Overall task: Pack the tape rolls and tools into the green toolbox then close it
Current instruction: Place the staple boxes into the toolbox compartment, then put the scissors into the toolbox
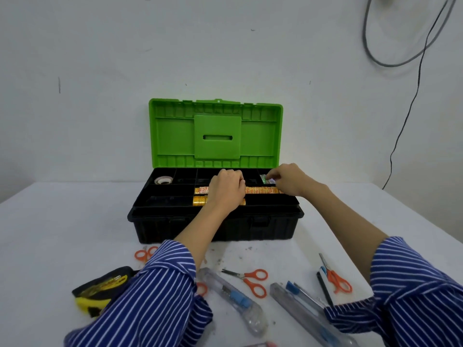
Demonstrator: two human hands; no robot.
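The toolbox (155,227) stands open on the white table, green lid (172,136) upright, black tray on top. A clear tape roll (163,180) lies in the tray's back-left compartment. Yellow-orange tape rolls (260,190) lie in rows across the tray's middle. My left hand (226,190) rests on those rows, fingers curled; what it holds is hidden. My right hand (288,180) pinches a small green-and-white packet (267,180) at the tray's back-right compartment.
In front of the box lie orange scissors (253,280), a second pair (337,278), a third pair (144,254), two clear utility knives (235,299) (303,304) and a black-and-yellow tool (102,289). Cables (416,96) hang on the wall at right.
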